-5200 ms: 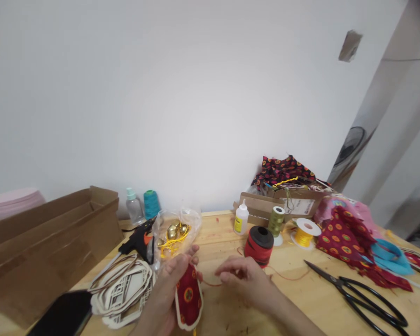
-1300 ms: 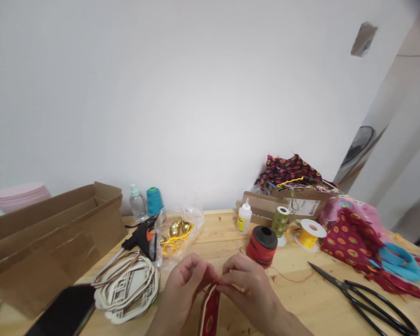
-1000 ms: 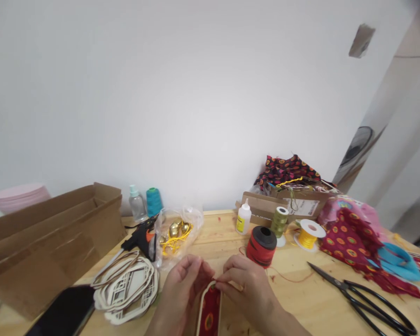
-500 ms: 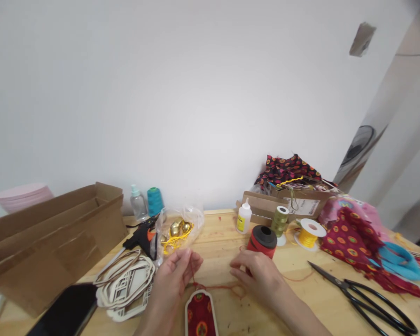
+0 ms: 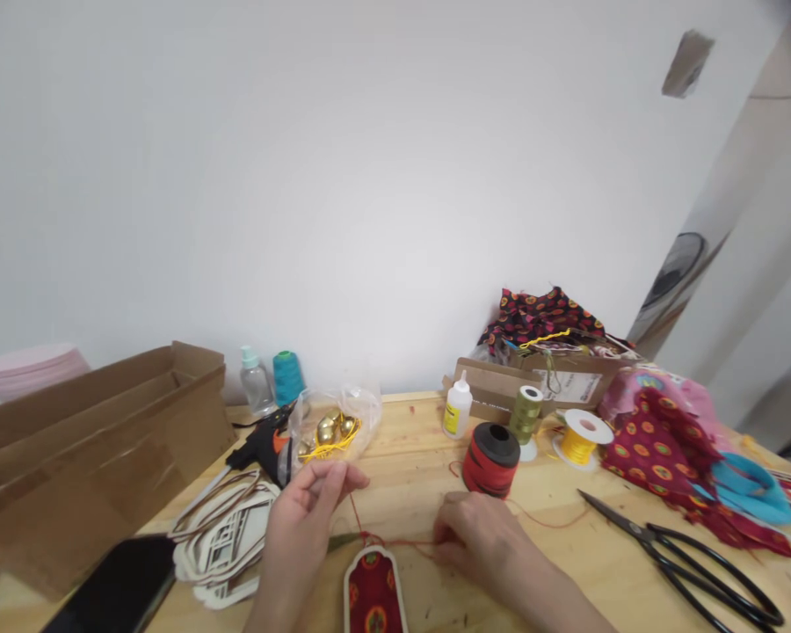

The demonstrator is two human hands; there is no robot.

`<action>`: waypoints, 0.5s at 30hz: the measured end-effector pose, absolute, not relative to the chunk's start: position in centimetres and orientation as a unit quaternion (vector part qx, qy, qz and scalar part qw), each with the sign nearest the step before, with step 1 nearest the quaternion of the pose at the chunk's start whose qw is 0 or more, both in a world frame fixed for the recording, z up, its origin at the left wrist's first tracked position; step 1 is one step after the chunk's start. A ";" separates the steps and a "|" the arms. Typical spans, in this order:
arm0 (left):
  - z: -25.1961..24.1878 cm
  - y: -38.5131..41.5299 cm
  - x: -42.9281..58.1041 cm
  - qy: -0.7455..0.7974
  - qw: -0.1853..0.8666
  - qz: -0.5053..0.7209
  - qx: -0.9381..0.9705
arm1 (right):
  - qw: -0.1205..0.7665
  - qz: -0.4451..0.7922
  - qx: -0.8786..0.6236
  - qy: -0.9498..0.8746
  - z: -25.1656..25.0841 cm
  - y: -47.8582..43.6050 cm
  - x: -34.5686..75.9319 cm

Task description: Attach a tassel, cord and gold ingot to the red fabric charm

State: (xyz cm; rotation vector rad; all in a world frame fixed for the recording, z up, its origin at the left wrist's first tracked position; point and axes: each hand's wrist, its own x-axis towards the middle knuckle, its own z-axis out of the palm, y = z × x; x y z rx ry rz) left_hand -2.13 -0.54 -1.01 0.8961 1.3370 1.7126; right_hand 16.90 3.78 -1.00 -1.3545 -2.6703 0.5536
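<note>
Between my hands, near the bottom edge, a tag with red patterned fabric and a pale border lies on the table. Red cord is looped at its top. My left hand pinches one strand, which runs taut and slanting up from the tag. To the right of the tag, my right hand has its fingers curled round another strand that runs sideways from the knot. Its fingertips are partly hidden. A red cord spool stands just behind my right hand.
Black scissors lie at right, before patterned fabric. A glue bottle and yellow spool stand behind. Left are a bag of bells, glue gun, wooden frames, phone and cardboard box.
My left hand has moved slightly left and up, drawing its strand out. My right hand has lowered and closed on the sideways strand, whose loose loop no longer shows.
</note>
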 end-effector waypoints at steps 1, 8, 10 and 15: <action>-1.0 -0.5 -2.2 0.524 0.381 0.676 0.352 | 0.050 0.179 -0.445 -0.876 -1.2 3.8 16.8; -0.5 -0.6 -1.6 0.513 0.435 0.654 0.344 | 0.117 0.136 -0.393 -0.902 -1.5 3.8 17.2; -0.2 -0.7 -1.1 0.496 0.477 0.644 0.335 | 0.161 0.148 -0.366 -0.904 -0.6 3.6 17.4; 0.3 -1.3 0.6 0.454 0.581 0.605 0.301 | 0.233 0.171 -0.302 -0.908 0.8 3.0 17.2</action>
